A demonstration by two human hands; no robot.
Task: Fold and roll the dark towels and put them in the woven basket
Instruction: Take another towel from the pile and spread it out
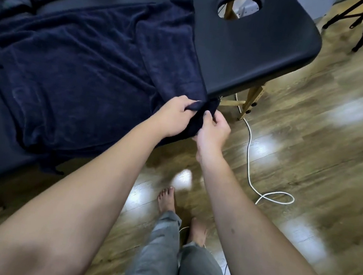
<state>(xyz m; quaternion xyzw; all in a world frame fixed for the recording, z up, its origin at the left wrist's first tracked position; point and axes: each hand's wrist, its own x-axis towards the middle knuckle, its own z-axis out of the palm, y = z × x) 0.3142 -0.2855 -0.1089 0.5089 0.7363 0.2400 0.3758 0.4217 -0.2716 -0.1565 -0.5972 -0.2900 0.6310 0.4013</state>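
A dark navy towel [78, 78] lies spread and creased across the black massage table [260, 54], with one strip folded over along its right side. The towel's near corner hangs off the table's front edge. My left hand [174, 117] pinches that corner from the left. My right hand [213, 133] grips the same bunched corner from the right, just below the table edge. Both hands touch each other's side of the cloth. No woven basket is in view.
The table has a face hole [240, 5] near its far end and wooden legs [251, 103]. A white cable [249, 162] loops over the wooden floor to the right. A black stand [360, 20] is at top right. My bare feet are below.
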